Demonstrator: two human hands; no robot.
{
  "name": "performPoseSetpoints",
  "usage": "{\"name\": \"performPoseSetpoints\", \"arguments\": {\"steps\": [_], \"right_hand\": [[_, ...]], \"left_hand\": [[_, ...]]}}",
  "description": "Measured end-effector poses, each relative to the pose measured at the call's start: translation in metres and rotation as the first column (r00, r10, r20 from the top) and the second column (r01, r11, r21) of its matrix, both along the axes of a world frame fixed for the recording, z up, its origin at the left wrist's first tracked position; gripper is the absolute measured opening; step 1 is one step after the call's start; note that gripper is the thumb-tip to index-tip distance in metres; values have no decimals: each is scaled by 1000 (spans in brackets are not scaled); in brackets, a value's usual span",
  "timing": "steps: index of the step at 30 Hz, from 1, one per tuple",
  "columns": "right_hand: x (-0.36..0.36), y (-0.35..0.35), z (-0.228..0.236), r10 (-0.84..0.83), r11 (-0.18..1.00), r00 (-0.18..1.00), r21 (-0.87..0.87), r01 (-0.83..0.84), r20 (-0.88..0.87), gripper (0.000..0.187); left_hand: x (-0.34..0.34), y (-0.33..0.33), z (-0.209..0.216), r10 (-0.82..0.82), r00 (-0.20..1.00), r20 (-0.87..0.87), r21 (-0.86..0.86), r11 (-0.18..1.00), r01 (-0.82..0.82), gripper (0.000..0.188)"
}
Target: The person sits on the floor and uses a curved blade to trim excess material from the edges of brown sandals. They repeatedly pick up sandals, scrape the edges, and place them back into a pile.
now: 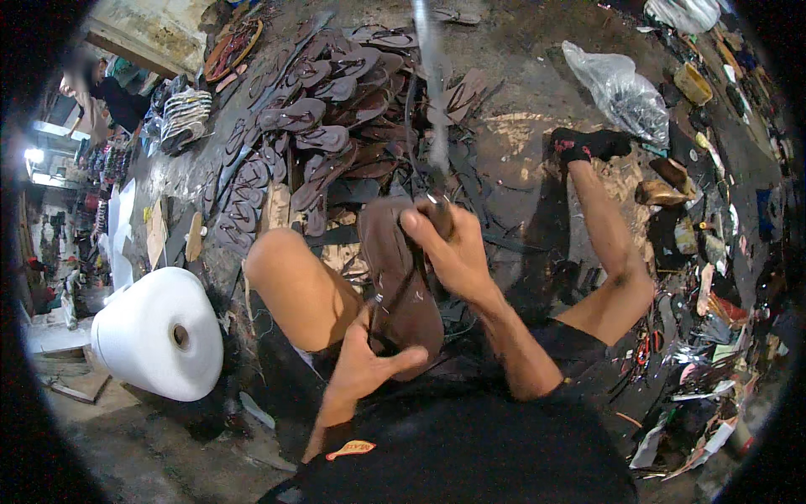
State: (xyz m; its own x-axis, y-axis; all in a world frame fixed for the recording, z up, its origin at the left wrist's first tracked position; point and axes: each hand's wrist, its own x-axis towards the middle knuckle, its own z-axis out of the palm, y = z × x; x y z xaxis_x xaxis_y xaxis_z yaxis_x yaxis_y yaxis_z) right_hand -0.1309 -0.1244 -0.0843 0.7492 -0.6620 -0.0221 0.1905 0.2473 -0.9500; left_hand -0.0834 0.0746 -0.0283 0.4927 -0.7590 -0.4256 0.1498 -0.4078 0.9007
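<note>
Brown flip-flop (416,317), held between both hands in the middle of the scene, one end pointing far, the other near. Gripped at the near end by left hand (369,363), thumb over the edge, finger wrap partly hidden. Curled at the far right edge: right hand (460,256), thumb pressed against the flip-flop, fingers closed around a dark handle (439,217); type of tool hard to tell. Just far of that, a blurred silvery strip (430,76), unclear whether joined to the handle. Near left of the flip-flop, bent bare knee (290,286). Farther out, heaped on the floor, pile of similar flip-flops (294,115), far and left. On the left, large white roll (147,336). Far right, clear plastic bag (621,94), just beside a foot in black footwear (592,145). Along the right side, mixed scraps (714,391).
</note>
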Motion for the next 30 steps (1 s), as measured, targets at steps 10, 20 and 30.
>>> {"name": "performPoseSetpoints", "arguments": {"steps": [10, 20, 30], "right_hand": [[-149, 58, 17, 39, 882, 893, -404, -242, -449, 21], [-185, 38, 17, 207, 823, 637, -220, -523, -743, 30], [-107, -46, -26, -331, 888, 862, 181, 422, -385, 29]], "left_hand": [[32, -6, 24, 285, 932, -225, -124, 940, -318, 40], [8, -10, 19, 25, 987, -160, -50, 998, -33, 36], [122, -99, 64, 355, 932, 68, -526, 807, -269, 54]]}}
